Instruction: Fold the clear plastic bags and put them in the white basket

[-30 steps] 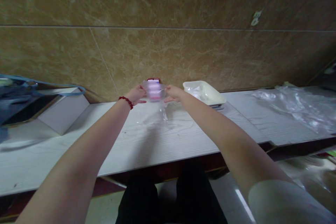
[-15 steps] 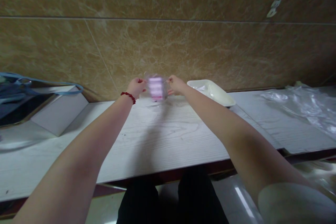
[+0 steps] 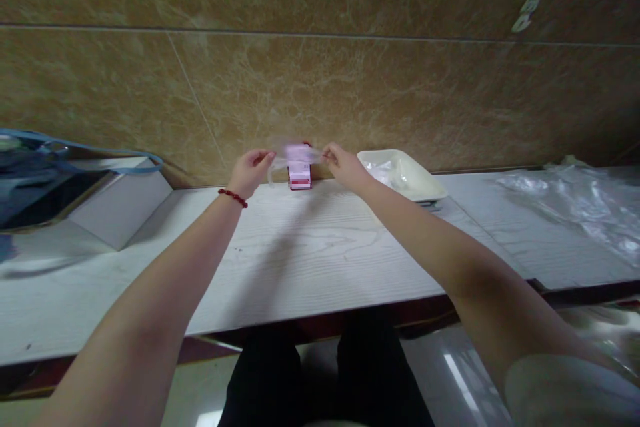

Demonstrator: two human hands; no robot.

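Note:
A thin clear plastic piece, seemingly a bag (image 3: 281,161), is stretched between my two hands and blurred by motion. My left hand (image 3: 250,172), with a red bead bracelet at the wrist, pinches its left end. Its right end is pinched in the fingers of my right hand (image 3: 343,163). Behind and just below the plastic, a phone (image 3: 300,175) with a lit pinkish screen leans at the wall; the plastic covers part of its upper half. Right of my right hand is a cream plastic tray (image 3: 420,179) with crumpled clear plastic (image 3: 381,172) in it.
A white box (image 3: 117,203) with dark items and a blue strap (image 3: 127,175) stands left on the pale wooden counter (image 3: 300,260). Clear plastic bags (image 3: 580,193) lie far right. A brown marbled wall (image 3: 320,87) closes off the back.
The plastic went from hanging in front of the phone to a narrower stretched band higher up, showing more of the screen's lower part. My left hand shifted slightly left.

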